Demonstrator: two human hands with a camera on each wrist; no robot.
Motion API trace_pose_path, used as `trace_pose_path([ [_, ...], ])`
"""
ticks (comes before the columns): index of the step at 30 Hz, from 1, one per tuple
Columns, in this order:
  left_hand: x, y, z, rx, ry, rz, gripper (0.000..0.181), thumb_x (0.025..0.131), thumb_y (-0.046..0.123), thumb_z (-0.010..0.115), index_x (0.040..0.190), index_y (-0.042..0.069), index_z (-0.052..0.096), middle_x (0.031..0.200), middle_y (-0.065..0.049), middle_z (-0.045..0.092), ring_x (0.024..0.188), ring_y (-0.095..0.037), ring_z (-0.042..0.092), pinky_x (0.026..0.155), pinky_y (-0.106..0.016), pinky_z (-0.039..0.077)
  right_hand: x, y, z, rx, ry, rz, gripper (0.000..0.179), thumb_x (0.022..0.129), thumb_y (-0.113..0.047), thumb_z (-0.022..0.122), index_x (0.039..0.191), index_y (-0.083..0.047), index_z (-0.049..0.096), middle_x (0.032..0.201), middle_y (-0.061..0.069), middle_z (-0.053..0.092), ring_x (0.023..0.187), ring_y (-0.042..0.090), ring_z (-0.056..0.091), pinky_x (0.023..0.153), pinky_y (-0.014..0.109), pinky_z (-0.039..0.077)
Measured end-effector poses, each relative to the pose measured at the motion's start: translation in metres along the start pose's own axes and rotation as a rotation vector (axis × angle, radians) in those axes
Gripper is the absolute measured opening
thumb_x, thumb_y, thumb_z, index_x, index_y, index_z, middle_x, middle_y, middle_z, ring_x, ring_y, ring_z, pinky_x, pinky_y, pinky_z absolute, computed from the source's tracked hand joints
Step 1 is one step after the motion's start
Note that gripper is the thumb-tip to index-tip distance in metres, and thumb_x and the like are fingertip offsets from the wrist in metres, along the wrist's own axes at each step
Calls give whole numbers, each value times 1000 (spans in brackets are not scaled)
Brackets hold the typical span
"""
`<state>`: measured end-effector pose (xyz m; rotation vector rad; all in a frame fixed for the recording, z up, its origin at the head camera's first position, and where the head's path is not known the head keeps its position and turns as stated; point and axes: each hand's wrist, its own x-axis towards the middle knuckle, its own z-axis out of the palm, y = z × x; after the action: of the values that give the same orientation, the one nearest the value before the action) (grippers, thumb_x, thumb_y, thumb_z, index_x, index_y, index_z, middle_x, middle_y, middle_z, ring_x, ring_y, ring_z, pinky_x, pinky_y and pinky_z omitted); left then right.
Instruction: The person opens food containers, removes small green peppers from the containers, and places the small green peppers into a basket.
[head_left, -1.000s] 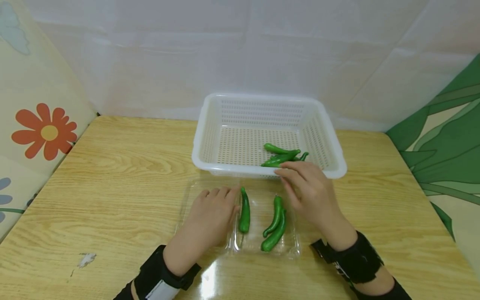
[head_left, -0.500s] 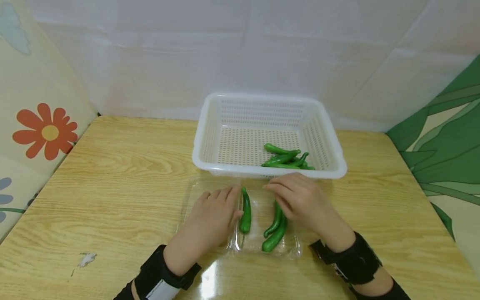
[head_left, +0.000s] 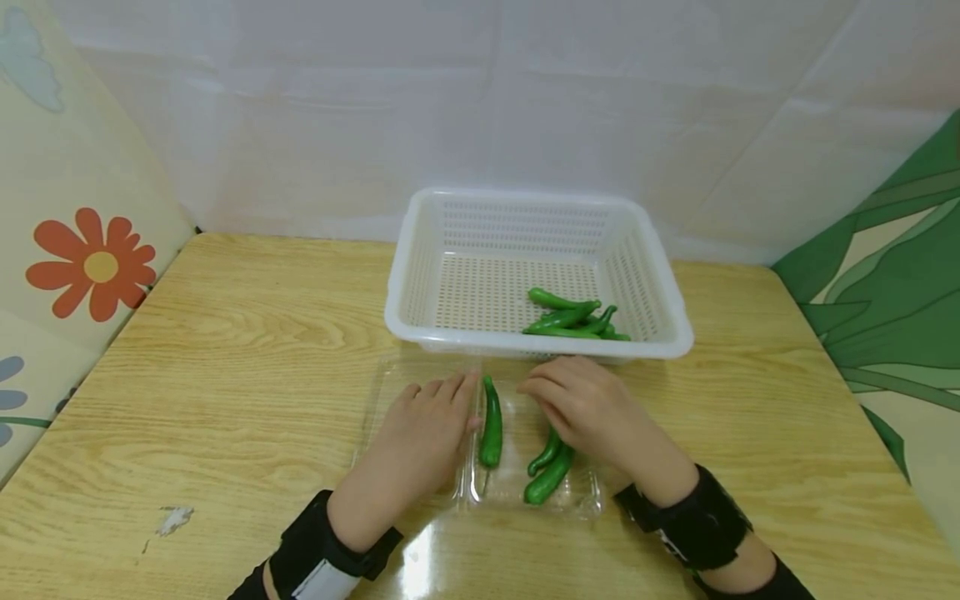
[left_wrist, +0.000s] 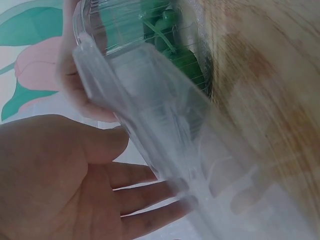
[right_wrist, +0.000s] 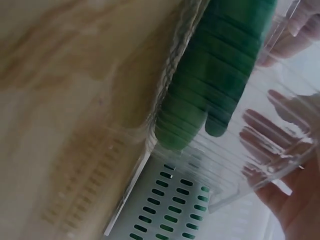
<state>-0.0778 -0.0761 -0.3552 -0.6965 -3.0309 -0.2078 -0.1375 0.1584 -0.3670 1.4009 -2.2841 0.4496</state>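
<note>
A hinged clear plastic box point(head_left: 513, 496) lies spread out on the table, its lid to the left. My left hand point(head_left: 431, 425) rests over the lid and hinge; in the left wrist view its extended fingers point(left_wrist: 145, 195) touch the plastic edge. One green chili pepper point(head_left: 491, 421) lies by the hinge. Two more, a pair of chili peppers point(head_left: 549, 479), sit on the box's right side, upper ends hidden beneath my right hand point(head_left: 581, 408). That hand hovers over the box with loosely bent fingers, holding nothing visible. Through the clear wall, the right wrist view shows the paired peppers point(right_wrist: 220, 60).
Behind the box stands a white perforated basket point(head_left: 450, 335) with several green chili peppers point(head_left: 570, 317) in its front right corner. A white sheet point(head_left: 480, 125) hangs behind the wooden table point(head_left: 285, 333). Patterned panels flank both sides.
My right hand has drawn back from the basket's front rim to above the box, moving nearer and slightly left. More peppers show in the basket. My left hand has stayed almost still.
</note>
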Motion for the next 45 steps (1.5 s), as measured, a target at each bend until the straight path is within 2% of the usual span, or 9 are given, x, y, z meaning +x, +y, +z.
trace_pose_path([
  [7, 1, 1, 0, 17, 2, 7, 55, 104, 35, 51, 147, 1, 45, 139, -14, 56, 121, -29, 57, 99, -45, 48, -1, 0, 4, -14, -28, 9, 29, 78, -1, 78, 106, -3, 72, 102, 7, 68, 94, 24, 65, 84, 40, 55],
  [19, -1, 1, -2, 5, 18, 12, 54, 104, 34, 52, 145, 0, 46, 137, -15, 58, 120, -29, 58, 99, -45, 48, -3, -2, 7, -46, -134, 99, 27, 81, -11, 82, 106, -7, 72, 99, 4, 69, 92, 21, 65, 85, 39, 55],
  [27, -1, 1, -2, -2, 12, 8, 54, 104, 34, 52, 145, 0, 46, 138, -14, 57, 120, -29, 58, 99, -44, 48, -4, -2, 8, -34, -155, 114, 29, 79, -11, 83, 105, -7, 73, 98, 3, 70, 90, 20, 66, 84, 39, 55],
  [34, 0, 0, -1, -4, -10, 0, 55, 104, 35, 50, 147, 1, 44, 139, -13, 56, 121, -29, 58, 101, -45, 47, -5, -3, 8, -3, -217, 141, 34, 76, -9, 85, 107, -5, 72, 99, 4, 69, 92, 22, 66, 85, 39, 56],
  [45, 0, 1, -1, 6, -28, 1, 56, 105, 37, 48, 148, 2, 43, 141, -13, 55, 120, -30, 59, 101, -45, 47, -6, -5, 9, 23, -261, 170, 33, 76, -7, 85, 107, -5, 71, 101, 5, 70, 94, 22, 67, 86, 39, 55],
])
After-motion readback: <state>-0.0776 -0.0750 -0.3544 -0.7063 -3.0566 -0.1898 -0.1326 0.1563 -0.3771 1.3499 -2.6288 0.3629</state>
